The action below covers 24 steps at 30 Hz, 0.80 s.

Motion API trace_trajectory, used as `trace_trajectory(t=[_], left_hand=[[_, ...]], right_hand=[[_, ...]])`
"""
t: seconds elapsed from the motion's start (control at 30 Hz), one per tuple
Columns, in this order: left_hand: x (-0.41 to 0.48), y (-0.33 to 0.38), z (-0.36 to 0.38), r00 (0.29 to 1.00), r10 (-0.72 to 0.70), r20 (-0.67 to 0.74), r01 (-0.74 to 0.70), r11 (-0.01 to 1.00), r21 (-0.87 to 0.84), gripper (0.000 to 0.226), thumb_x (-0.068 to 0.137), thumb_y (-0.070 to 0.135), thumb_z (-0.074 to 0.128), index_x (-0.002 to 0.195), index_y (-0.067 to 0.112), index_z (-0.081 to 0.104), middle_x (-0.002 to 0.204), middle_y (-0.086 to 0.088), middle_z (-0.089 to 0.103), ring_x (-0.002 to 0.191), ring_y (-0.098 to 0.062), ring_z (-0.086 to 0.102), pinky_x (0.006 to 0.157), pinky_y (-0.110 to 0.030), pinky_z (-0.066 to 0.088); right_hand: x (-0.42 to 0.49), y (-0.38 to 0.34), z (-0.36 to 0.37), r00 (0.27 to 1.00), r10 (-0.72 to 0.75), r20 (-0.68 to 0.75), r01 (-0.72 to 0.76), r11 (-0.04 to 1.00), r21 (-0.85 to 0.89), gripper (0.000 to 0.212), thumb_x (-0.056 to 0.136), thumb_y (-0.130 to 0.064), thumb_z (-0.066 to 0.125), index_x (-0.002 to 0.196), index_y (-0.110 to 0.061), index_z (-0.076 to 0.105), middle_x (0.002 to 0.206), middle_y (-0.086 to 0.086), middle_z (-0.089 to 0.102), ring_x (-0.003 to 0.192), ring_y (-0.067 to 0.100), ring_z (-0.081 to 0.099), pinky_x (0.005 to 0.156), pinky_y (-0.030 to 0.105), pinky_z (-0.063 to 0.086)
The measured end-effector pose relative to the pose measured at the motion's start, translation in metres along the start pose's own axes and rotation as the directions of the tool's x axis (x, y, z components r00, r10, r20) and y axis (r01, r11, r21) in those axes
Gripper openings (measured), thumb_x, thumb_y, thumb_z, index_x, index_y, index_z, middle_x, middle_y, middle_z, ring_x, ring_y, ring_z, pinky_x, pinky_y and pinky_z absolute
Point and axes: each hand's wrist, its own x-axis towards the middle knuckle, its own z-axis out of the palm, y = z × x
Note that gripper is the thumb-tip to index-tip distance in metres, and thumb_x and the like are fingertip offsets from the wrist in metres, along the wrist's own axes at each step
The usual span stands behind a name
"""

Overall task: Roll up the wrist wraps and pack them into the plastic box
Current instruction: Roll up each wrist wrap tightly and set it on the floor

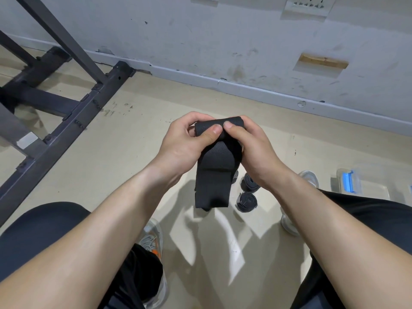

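both hands were raised in front of the seated person, close together, and both held one black wrist wrap (214, 179). the left hand (182, 143) had its fingers curled behind the wrap's upper end and its thumb pressed on the front. the right hand (256, 150) gripped the same end from the other side, its thumb tip just beside the left thumb. that upper end was bunched into a short thick roll between the thumbs, and the rest of the wrap hung down flat as a loose tail above the floor (133, 141).

on the floor below, between the person's shoes, lay two rolled wraps (249, 183), one just beside the other, partly hidden by the right wrist. the clear plastic box (367, 188), with a blue clip on its near side, stood on the floor further to the right, apart from the rolls and beside the right knee.

a dark metal frame (73, 121) stood on the floor to the left, near a scuffed pale wall (223, 41).
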Motion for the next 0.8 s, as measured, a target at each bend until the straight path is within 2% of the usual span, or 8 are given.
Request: trace_trajectory(t=[0.07, 0.13, 0.27, 0.33, 0.47, 0.63, 0.7, 0.8], left_hand=[[-0.0028, -0.0004, 0.0017, 0.998, 0.057, -0.003, -0.057, 0.996, 0.071, 0.014, 0.092, 0.007, 0.073, 0.104, 0.012, 0.068, 0.078, 0.007, 0.073, 0.072, -0.006, 0.068, 0.068, -0.019, 0.052], [-0.0053, -0.0026, 0.0035, 0.995, 0.096, -0.008, -0.094, 0.988, 0.122, 0.019, 0.09, 0.007, 0.076, 0.107, 0.012, 0.068, 0.081, 0.004, 0.071, 0.071, -0.004, 0.065, 0.067, -0.016, 0.05], [-0.004, -0.002, 0.0025, 0.998, 0.068, 0.01, -0.068, 0.992, 0.102, 0.021, 0.091, 0.008, 0.075, 0.11, 0.009, 0.066, 0.08, 0.006, 0.07, 0.072, -0.002, 0.065, 0.068, -0.015, 0.049], [-0.0026, -0.0007, 0.0025, 0.999, 0.003, 0.045, -0.007, 0.997, 0.078, 0.021, 0.094, 0.019, 0.073, 0.112, 0.012, 0.066, 0.082, 0.009, 0.073, 0.078, -0.003, 0.068, 0.073, -0.02, 0.051], [-0.0029, -0.0046, 0.0065, 0.99, -0.058, 0.128, 0.05, 0.997, 0.063, 0.04, 0.098, 0.046, 0.059, 0.117, 0.012, 0.071, 0.11, -0.006, 0.078, 0.106, -0.024, 0.074, 0.094, -0.043, 0.057], [-0.0006, -0.0057, 0.0056, 0.997, 0.006, 0.081, -0.002, 0.999, -0.047, 0.039, 0.093, 0.027, 0.067, 0.12, -0.001, 0.065, 0.113, -0.018, 0.075, 0.104, -0.029, 0.073, 0.092, -0.04, 0.059], [-0.0006, -0.0073, 0.0041, 0.998, 0.013, 0.069, -0.009, 0.998, -0.054, 0.037, 0.091, 0.023, 0.067, 0.118, -0.002, 0.064, 0.109, -0.016, 0.076, 0.099, -0.025, 0.073, 0.087, -0.035, 0.059], [-0.001, -0.007, 0.0021, 0.998, 0.019, 0.053, -0.017, 0.999, -0.032, 0.02, 0.098, 0.011, 0.067, 0.115, 0.002, 0.062, 0.093, -0.004, 0.074, 0.086, -0.015, 0.071, 0.077, -0.026, 0.056]], right_hand=[[0.001, 0.0007, 0.0017, 0.999, -0.018, -0.04, 0.01, 0.982, -0.187, 0.052, 0.083, -0.064, 0.061, 0.09, -0.013, 0.06, 0.086, 0.003, 0.066, 0.083, 0.018, 0.064, 0.081, 0.05, 0.052], [0.001, 0.0014, 0.0022, 0.998, -0.028, -0.053, 0.012, 0.961, -0.278, 0.064, 0.082, -0.074, 0.054, 0.091, -0.011, 0.06, 0.082, 0.001, 0.065, 0.079, 0.018, 0.063, 0.08, 0.054, 0.052], [0.0004, 0.0008, 0.0, 0.997, -0.062, -0.051, 0.053, 0.986, -0.161, 0.031, 0.099, -0.042, 0.063, 0.086, -0.015, 0.06, 0.071, -0.008, 0.064, 0.071, 0.013, 0.063, 0.07, 0.035, 0.05], [-0.0003, 0.0003, 0.0001, 0.996, -0.071, -0.062, 0.064, 0.992, -0.111, 0.024, 0.101, -0.03, 0.063, 0.087, -0.012, 0.06, 0.068, -0.009, 0.064, 0.068, 0.012, 0.062, 0.067, 0.029, 0.051], [0.001, 0.0014, -0.0027, 0.997, -0.044, -0.061, 0.045, 0.999, 0.005, 0.016, 0.098, -0.026, 0.068, 0.092, -0.012, 0.063, 0.071, -0.005, 0.067, 0.069, 0.016, 0.064, 0.069, 0.035, 0.052], [-0.0001, -0.0024, -0.0045, 1.0, 0.007, -0.026, -0.003, 0.991, 0.134, 0.007, 0.097, -0.013, 0.066, 0.104, -0.01, 0.065, 0.08, 0.001, 0.071, 0.077, 0.017, 0.069, 0.078, 0.037, 0.056], [0.0001, -0.0028, -0.003, 0.999, 0.048, -0.01, -0.046, 0.989, 0.138, 0.011, 0.099, -0.018, 0.065, 0.105, -0.009, 0.066, 0.087, 0.006, 0.074, 0.084, 0.019, 0.071, 0.086, 0.04, 0.058], [-0.0015, -0.003, 0.0006, 0.994, 0.097, 0.051, -0.1, 0.994, 0.046, 0.037, 0.104, -0.041, 0.053, 0.109, -0.01, 0.073, 0.108, 0.012, 0.077, 0.105, 0.024, 0.073, 0.101, 0.046, 0.055]])
